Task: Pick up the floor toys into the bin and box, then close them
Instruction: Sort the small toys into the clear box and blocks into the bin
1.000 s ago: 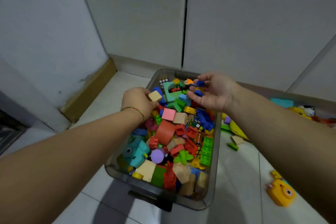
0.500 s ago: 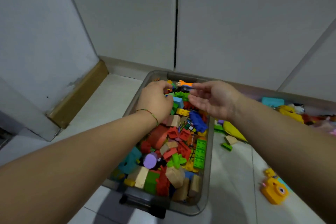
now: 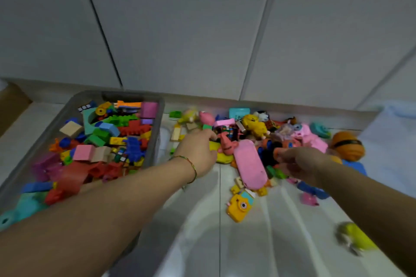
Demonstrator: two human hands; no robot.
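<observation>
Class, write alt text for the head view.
A person's left hand and right hand reach into a pile of colourful plastic toys on the white tiled floor, beside a grey translucent plastic bin full of building blocks.

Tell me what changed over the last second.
Both hands left the bin and swung right to the toy pile on the floor. The left hand now reaches into its left edge, and the right hand is beside the pink oblong toy. Blur hides any grip. The bin stays open and full; the yellow camera toy lies where it was.
</observation>
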